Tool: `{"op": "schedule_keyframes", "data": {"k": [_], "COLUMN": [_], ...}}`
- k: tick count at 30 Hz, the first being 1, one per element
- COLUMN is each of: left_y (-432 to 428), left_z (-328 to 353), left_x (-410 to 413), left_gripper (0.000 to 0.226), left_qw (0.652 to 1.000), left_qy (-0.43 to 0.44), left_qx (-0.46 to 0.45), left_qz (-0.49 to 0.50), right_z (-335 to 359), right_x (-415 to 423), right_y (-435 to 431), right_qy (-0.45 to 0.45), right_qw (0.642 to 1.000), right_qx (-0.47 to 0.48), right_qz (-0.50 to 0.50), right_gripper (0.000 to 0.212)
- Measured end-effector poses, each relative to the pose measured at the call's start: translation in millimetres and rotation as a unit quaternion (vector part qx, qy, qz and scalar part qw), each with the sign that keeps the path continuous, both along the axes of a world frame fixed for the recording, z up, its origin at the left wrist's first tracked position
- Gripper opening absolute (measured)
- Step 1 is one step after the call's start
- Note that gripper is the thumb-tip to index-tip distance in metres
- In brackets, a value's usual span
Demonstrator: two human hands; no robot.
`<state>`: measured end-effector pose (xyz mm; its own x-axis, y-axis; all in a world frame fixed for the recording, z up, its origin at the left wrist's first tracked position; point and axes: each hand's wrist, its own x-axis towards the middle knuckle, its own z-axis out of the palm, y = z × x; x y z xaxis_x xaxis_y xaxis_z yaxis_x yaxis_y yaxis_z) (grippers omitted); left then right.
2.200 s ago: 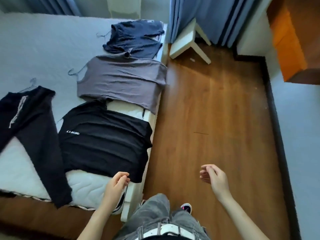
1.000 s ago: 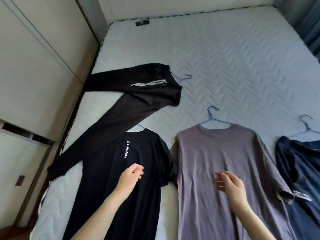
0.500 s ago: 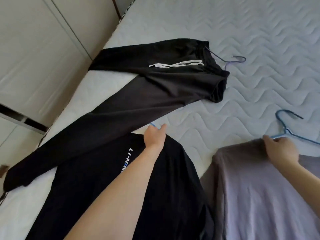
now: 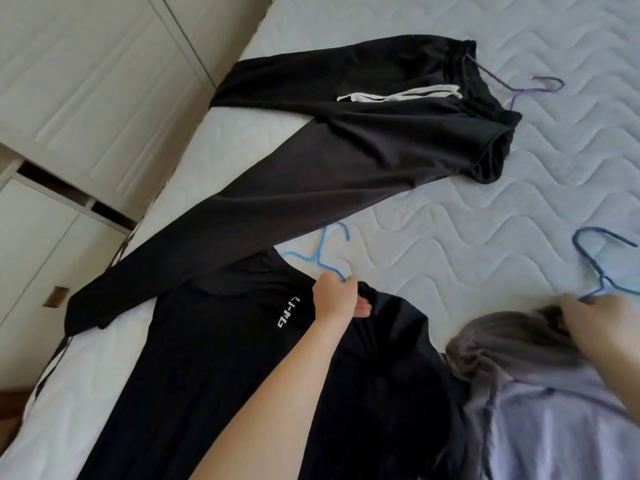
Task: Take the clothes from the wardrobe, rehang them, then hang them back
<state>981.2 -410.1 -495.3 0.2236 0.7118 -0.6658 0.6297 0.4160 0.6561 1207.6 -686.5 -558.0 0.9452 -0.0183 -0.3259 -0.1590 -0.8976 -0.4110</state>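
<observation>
Head view: on the quilted white mattress [image 4: 485, 237], the left hand [image 4: 334, 297] curls its fingers round the collar of the black printed T-shirt [image 4: 242, 375] at six o'clock, touching its light-blue wire hanger [image 4: 320, 254]; at four o'clock the right hand [image 4: 602, 320] grips the bunched grey cotton T-shirt [image 4: 536, 410] below a dark-blue wire hanger [image 4: 595, 268]

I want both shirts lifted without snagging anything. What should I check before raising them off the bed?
1. Left hand grips the light blue hanger: ok.
2. Right hand grips the dark blue hanger: cannot tell, the hand is blurred at its base.
3. Both hooks lie free on the mattress: ok.
4. Black T-shirt seated on its hanger: cannot tell, collar bunched.
5. Black trousers clear of the black T-shirt: not ok, one leg lies against its shoulder.
</observation>
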Motion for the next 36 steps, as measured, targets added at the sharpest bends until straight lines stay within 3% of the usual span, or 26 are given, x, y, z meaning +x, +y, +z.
{"op": "schedule_keyframes", "data": {"k": [2, 5, 9, 12, 17, 25, 31, 36], "left_y": [-26, -63, -94, -105, -101, -100, -92, -84], "left_z": [1, 7, 33, 76, 197, 424, 574, 665], "left_x": [-24, -60, -100, -123, -141, -167, -214, -259], "left_gripper": [0.026, 0.033, 0.033, 0.036, 0.037, 0.016, 0.02, 0.023], "left_qw": [1.0, 0.999, 0.995, 0.991, 0.972, 0.96, 0.932, 0.886], "left_qy": [0.006, 0.007, 0.017, -0.021, -0.097, -0.186, -0.276, -0.387], "left_qx": [-0.021, -0.03, 0.027, 0.08, 0.181, 0.199, 0.228, 0.254], "left_qz": [-0.002, -0.015, -0.094, -0.109, -0.111, -0.062, -0.048, -0.008], "right_z": [47, 60, 72, 120, 229, 460, 604, 696], "right_x": [-48, -96, -144, -164, -176, -201, -235, -266], "right_y": [14, 9, -7, -17, -42, -72, -61, -27], "right_qy": [0.019, 0.034, 0.029, -0.004, -0.063, -0.107, -0.074, -0.057], "right_qw": [0.999, 0.998, 0.995, 0.98, 0.945, 0.887, 0.831, 0.783], "right_qx": [-0.009, 0.004, 0.095, 0.195, 0.31, 0.444, 0.551, 0.6], "right_qz": [0.024, 0.056, 0.013, -0.037, -0.087, -0.067, 0.029, 0.154], "right_gripper": [0.033, 0.033, 0.028, 0.025, 0.026, 0.019, 0.02, 0.022]}}
